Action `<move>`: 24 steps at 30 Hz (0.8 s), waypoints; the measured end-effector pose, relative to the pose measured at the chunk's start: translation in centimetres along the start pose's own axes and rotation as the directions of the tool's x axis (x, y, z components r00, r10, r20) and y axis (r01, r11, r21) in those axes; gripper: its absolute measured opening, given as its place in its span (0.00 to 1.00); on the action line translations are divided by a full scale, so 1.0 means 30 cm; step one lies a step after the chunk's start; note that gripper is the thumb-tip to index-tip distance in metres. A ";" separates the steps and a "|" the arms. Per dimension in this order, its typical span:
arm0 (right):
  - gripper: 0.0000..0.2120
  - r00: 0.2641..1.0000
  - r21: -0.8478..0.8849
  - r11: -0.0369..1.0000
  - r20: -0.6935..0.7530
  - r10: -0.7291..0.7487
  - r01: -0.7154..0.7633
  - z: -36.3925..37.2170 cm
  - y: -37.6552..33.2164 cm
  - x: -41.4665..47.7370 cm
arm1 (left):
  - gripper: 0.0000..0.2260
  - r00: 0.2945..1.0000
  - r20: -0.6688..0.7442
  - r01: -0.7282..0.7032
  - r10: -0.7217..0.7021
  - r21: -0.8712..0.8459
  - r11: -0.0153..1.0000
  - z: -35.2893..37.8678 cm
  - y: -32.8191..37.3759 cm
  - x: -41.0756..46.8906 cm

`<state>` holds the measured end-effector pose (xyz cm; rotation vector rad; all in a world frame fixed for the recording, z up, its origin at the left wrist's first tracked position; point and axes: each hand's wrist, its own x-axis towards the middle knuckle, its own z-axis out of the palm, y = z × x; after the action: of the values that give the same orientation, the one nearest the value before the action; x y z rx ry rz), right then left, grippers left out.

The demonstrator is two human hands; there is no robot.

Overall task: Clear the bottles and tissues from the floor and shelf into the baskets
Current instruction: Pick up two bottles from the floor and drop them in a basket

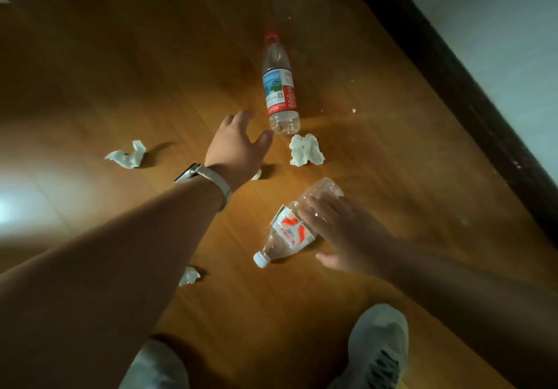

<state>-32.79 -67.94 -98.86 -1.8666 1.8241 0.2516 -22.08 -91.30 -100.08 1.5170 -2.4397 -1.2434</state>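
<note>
Two bottles; four tissues.

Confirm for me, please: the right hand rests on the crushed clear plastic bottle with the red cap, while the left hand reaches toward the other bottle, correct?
Not quite. In the head view, the crushed clear plastic bottle under the right hand has a white cap; the red cap is on the uncrushed clear plastic bottle that the left hand reaches toward.
</note>
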 end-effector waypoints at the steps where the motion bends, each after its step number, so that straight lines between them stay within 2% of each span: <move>1: 0.46 1.000 -0.030 0.999 0.003 -0.028 0.028 0.046 0.021 0.014 | 0.27 1.000 -0.004 0.022 -0.022 -0.029 0.999 0.042 -0.001 0.045; 5: 0.44 0.988 -0.111 0.989 -0.105 -0.112 0.100 0.182 0.085 0.071 | 0.36 0.987 -0.042 0.144 -0.155 -0.200 0.969 0.166 0.028 0.213; 8: 0.40 0.973 -0.122 0.988 -0.199 -0.118 0.095 0.226 0.094 0.102 | 0.40 0.978 -0.034 0.190 -0.207 -0.279 0.941 0.221 0.052 0.291; 14: 0.23 0.927 -0.146 0.968 -0.290 -0.239 0.204 0.196 0.096 0.126 | 0.26 0.966 0.081 0.258 -0.245 -0.312 0.914 0.250 0.055 0.331; 17: 0.20 0.918 -0.158 0.964 -0.303 -0.255 0.216 0.155 0.108 0.129 | 0.22 0.970 0.106 0.240 -0.217 -0.309 0.920 0.222 0.044 0.295; 20: 0.19 0.951 -0.125 0.976 -0.236 -0.202 0.176 0.078 0.123 0.127 | 0.20 0.983 0.096 0.182 -0.159 -0.322 0.929 0.161 0.038 0.231; 24: 0.17 0.983 -0.024 1.000 -0.185 -0.008 0.004 -0.096 0.077 0.031 | 0.19 0.986 0.082 0.162 -0.142 -0.360 0.919 -0.001 0.060 0.067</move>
<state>-35.60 -70.06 -97.39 -1.9687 1.9440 0.1002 -24.49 -92.47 -99.69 1.5999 -1.9924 -1.6736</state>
